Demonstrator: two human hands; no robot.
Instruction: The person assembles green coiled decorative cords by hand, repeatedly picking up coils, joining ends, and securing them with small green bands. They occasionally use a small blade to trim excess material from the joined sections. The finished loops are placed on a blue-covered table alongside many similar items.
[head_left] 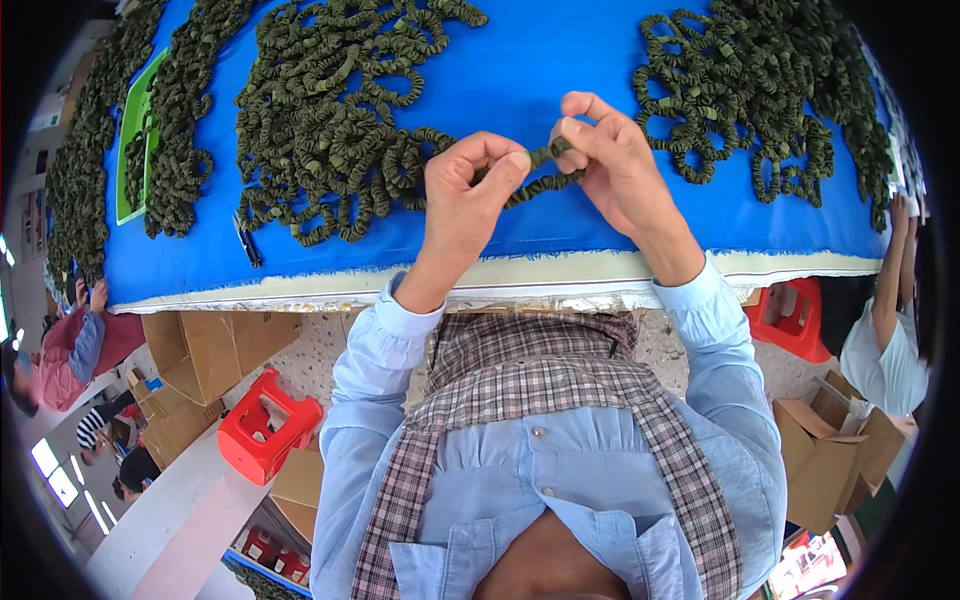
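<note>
Presently over a blue-covered tabletop (545, 60), with red stools (247, 450) nearby, pinching a dark-green scrunchie (546, 184) with left hand (468, 195) and right hand (622, 165), between scrunchie piles (310, 105).

Speckled floor (322, 352) — red stools (242, 455) (one each side).

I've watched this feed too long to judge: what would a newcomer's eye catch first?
Likely the heaps of dark green ruffled rings, left and right on the bright blue cloth. Next, one such ring, held between the left hand and right hand at upper centre. Then a red stool at lower left.
</note>
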